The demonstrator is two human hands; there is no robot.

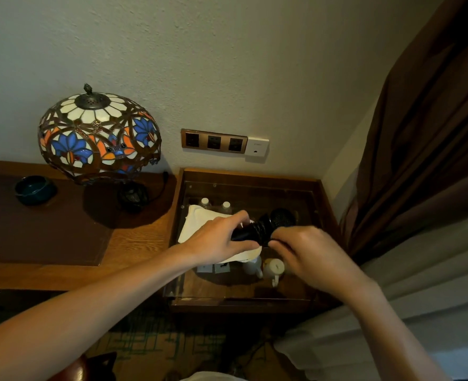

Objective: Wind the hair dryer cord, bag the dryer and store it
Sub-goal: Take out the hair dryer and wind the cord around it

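Black and ribbed with wound cord, the hair dryer (266, 225) is held above a glass-topped wooden side bench (320, 204), its round grille end pointing to the far right. The left hand (216, 237) closes its grip around the dryer's left end, thumb underneath and fingers over the top. The right hand (307, 251) pinches the cord coils (257, 229) at the dryer's middle with curled fingers. A white cloth bag (197, 221) lies just beneath the left hand on the glass. Under the glass stand two capped bottles (205, 202), a white cup (274, 268) and small packets (213, 268); their print is too small to read. On the wall, three dark sockets (214, 141) sit beside a white plate (257, 149) with illegible lettering. A stained-glass lamp (98, 138) and a teal ashtray (35, 189) stand far left; brown curtains (419, 133) hang right.
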